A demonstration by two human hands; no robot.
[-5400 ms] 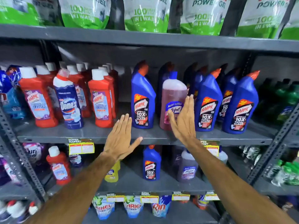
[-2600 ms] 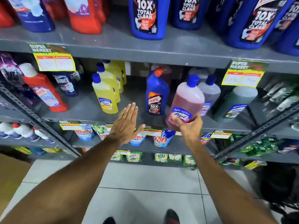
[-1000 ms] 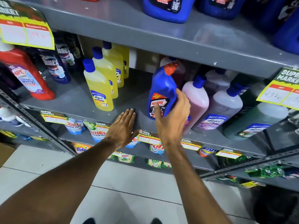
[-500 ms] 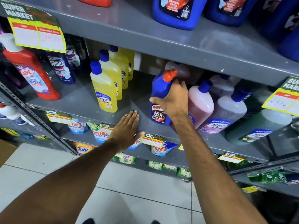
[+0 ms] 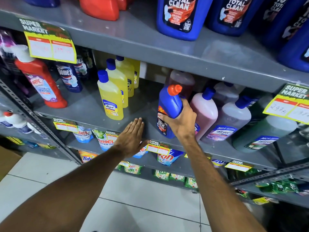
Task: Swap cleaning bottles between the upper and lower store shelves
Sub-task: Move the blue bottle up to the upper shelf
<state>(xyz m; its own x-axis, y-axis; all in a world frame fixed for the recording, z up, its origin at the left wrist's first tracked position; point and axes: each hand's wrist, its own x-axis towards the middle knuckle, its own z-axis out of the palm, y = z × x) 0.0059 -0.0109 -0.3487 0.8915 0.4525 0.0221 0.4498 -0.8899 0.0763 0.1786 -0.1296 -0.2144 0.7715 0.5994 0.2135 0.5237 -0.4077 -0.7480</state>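
Since half a second ago my right hand point(image 5: 181, 122) has slid from the neck of the blue Harpic bottle point(image 5: 168, 104) down to its body, and the bottle now tilts, its base at the front of the lower shelf point(image 5: 93, 104); whether it is lifted clear I cannot tell. Left to right: my left hand point(image 5: 132, 139) lies flat and released on the shelf edge, holding nothing; right hand clenched round the Harpic; the pink Lizol bottle point(image 5: 204, 111) stands just beside it, already placed low. Judgement: first half of the swap done; the Harpic goes next to the upper shelf point(image 5: 133, 39).
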